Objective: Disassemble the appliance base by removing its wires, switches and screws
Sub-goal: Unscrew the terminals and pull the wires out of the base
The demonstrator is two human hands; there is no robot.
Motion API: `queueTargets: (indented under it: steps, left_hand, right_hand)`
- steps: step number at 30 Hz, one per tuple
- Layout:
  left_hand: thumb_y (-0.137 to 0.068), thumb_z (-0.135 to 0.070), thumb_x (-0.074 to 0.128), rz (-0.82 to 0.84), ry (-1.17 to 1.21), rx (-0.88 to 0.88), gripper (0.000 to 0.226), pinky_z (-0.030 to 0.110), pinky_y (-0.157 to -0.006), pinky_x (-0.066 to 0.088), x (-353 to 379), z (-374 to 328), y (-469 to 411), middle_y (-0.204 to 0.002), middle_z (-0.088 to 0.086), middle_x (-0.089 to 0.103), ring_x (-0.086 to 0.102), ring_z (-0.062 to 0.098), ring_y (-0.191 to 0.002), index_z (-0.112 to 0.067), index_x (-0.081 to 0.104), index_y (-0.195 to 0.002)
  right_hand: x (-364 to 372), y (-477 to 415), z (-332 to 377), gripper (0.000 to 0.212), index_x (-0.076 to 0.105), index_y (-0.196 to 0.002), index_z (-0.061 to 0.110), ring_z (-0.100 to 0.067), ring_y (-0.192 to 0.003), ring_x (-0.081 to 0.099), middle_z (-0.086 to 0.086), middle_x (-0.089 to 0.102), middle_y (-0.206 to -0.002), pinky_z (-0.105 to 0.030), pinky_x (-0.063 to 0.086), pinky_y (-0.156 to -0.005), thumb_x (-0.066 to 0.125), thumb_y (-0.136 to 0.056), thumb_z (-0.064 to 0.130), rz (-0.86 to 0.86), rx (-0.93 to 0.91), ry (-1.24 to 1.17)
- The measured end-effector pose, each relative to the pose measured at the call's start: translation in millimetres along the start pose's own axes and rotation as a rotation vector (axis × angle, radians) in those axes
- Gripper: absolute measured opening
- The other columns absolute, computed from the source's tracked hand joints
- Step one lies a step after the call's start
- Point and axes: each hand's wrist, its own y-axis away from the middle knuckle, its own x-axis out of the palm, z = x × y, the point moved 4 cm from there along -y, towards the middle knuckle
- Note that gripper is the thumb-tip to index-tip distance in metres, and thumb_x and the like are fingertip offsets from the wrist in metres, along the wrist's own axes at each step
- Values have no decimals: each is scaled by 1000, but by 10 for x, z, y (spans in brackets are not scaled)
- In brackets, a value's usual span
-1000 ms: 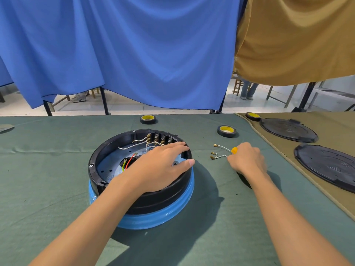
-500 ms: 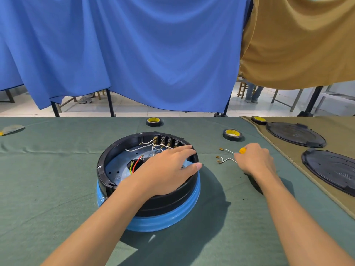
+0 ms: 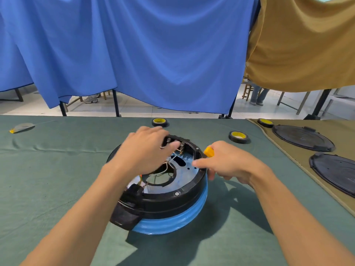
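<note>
The round appliance base (image 3: 184,191), black on top with a blue lower band, sits mid-table on the green cloth. Its open inside shows white wires (image 3: 173,158) and a row of terminals (image 3: 181,145) at the far rim. My left hand (image 3: 142,150) is at that far rim, fingers outside and thumb inside beside the terminals. My right hand (image 3: 228,164) grips a yellow-handled screwdriver (image 3: 209,152) at the base's right rim, its index finger reaching over the rim; the tool's shaft is hidden. A black latch block (image 3: 126,214) juts from the near left side.
Three rolls of black tape with yellow cores lie at the back (image 3: 160,122), (image 3: 238,136), (image 3: 265,122). Two black round lids (image 3: 303,138), (image 3: 334,171) rest on the tan cloth to the right. A small flat piece (image 3: 22,127) lies far left. Blue and tan curtains hang behind the table.
The base has been turned, so the latch block now faces me. My left hand moved to the far rim. My right hand left the loose wires and came to the base with the screwdriver.
</note>
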Motion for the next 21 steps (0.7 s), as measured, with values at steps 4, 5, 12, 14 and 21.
queueTargets:
  steps: [4,5,12,14,21]
  left_hand:
    - [-94,-53,43,64,42,-131,43,43,-90,44,33,452,17,-109,-1,58,52,26,-110,-19,57,-117]
    - [-95,-50,45,84,80,-144,39,42,-87,45,60,498,35,-108,-1,60,54,26,-106,-20,57,-117]
    - [-96,-54,42,49,-14,-142,53,44,-95,42,110,518,-22,-126,6,56,51,30,-115,-23,46,-138]
    - [-95,-55,41,49,-44,-143,54,43,-95,41,133,517,-36,-127,8,54,49,31,-115,-24,44,-139]
    - [-95,-56,39,13,-94,-143,54,41,-94,33,177,483,-9,-127,7,48,44,30,-115,-26,42,-139]
  right_hand:
    - [32,-5,8,22,46,-68,14,-12,-42,34,-3,66,-53,-27,28,-48,63,-80,23,-25,7,-23]
    - [25,-1,7,20,50,-72,11,-12,-42,35,-3,66,-53,-27,28,-47,63,-80,23,-20,10,-28]
    - [-206,30,65,46,66,-99,1,-15,-49,39,0,61,-55,-29,32,-47,61,-91,46,-212,-10,-75]
    - [-267,51,179,43,63,-96,-1,-14,-46,37,-1,59,-55,-28,32,-46,63,-91,41,-274,-73,-219]
    - [-90,-115,689,15,60,-92,-4,-6,-37,34,-10,53,-65,-17,27,-36,62,-94,11,-128,-150,-678]
